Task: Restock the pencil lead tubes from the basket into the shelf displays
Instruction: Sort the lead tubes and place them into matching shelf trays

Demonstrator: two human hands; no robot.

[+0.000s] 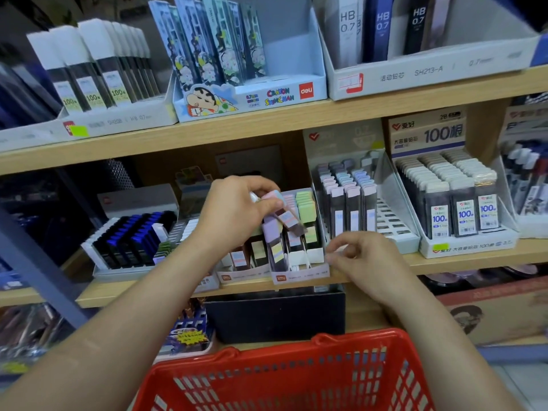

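Though slim, boxy pastel-capped tubes [272,232]

Even, soft indoor light; wide-angle bowing at the edges, corners dim, slight overall blur.

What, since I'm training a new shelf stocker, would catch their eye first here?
The left hand grips pastel-capped lead tubes over the middle shelf's display box, the right hand at its front corner. A red basket fills the bottom edge; a Crayon Shin-chan box stands out on the upper shelf.
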